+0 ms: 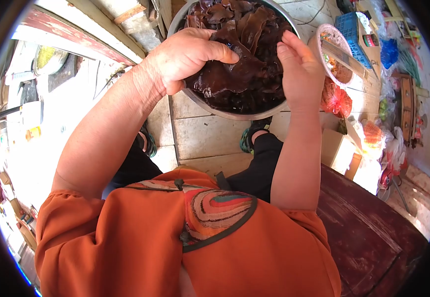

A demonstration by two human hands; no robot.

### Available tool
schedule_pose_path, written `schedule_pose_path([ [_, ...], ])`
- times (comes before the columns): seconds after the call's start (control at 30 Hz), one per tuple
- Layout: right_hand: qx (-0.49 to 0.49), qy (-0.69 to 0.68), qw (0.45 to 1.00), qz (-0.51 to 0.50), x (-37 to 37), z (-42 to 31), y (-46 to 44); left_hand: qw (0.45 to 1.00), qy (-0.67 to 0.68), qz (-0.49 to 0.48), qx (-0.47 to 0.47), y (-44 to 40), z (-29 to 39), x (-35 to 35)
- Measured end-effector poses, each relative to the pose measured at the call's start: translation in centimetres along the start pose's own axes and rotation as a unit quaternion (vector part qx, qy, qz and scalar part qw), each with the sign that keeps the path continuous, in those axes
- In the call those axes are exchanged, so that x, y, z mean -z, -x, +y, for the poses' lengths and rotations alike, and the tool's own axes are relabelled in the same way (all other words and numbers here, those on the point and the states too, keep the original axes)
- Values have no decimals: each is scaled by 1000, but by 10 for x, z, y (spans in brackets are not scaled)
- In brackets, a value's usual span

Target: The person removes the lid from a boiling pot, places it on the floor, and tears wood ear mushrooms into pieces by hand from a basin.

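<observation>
A wide metal basin full of dark brown wood ear mushrooms is in front of me at the top of the view. My left hand grips a large, wet, glossy wood ear piece over the basin, its thumb pressed on top and the fingers hidden underneath. At the basin's right side is my right hand, fingers bent and thumb close to the fingertips, closed at the edge of the wood ear. What lies between those fingertips is mostly hidden.
A pink-rimmed tub with scraps and a wooden board across it stands right of the basin. Nearby are a blue crate, a red mesh bag and a cardboard box. A dark red wooden bench is at lower right.
</observation>
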State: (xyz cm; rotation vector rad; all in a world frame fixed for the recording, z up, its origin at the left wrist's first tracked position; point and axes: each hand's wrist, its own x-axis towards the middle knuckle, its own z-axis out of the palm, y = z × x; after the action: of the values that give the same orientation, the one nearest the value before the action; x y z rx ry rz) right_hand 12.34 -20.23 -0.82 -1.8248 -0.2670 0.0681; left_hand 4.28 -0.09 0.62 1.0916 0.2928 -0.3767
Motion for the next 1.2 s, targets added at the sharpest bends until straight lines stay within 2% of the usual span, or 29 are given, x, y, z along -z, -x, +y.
schedule_pose_path([
  [0.07,65,158,985,-3,-2,-5,5,1000,17,2,-16,0,-1,-2],
  [0.13,57,141,988,-9,-3,-14,11,999,36,6,-28,2,-1,-5],
  [0.17,0,-4,999,-49,-5,-18,14,999,34,12,-32,3,1,-6],
  [0.2,-57,-148,983,-87,-7,-21,16,999,33,17,-36,4,2,-7],
  [0.23,-98,-199,968,-115,-7,-22,18,999,33,18,-36,3,2,-7],
  [0.33,-92,-112,977,-159,-16,-23,26,999,22,14,-37,1,2,-7],
  [0.47,-97,-151,978,-108,-12,-21,20,997,-46,19,-60,-1,1,-6],
  [0.63,-124,-192,969,-98,-11,-16,19,986,-145,14,-78,0,4,1],
  [0.7,-129,-205,965,-98,-9,-13,17,994,-101,-1,-46,1,5,1],
  [0.83,-120,-196,969,-95,-7,-12,17,997,-53,-18,-46,0,7,4],
  [0.9,-114,-211,967,-86,-6,-12,17,998,11,24,-63,-2,5,4],
  [1.03,-99,-212,968,-97,-5,-12,17,996,36,29,-70,-3,4,3],
  [1.13,-124,-238,959,-96,-8,-16,18,997,40,19,-65,-5,2,4],
  [1.2,-190,-334,915,-123,-13,-24,22,996,57,10,-74,-5,0,1],
])
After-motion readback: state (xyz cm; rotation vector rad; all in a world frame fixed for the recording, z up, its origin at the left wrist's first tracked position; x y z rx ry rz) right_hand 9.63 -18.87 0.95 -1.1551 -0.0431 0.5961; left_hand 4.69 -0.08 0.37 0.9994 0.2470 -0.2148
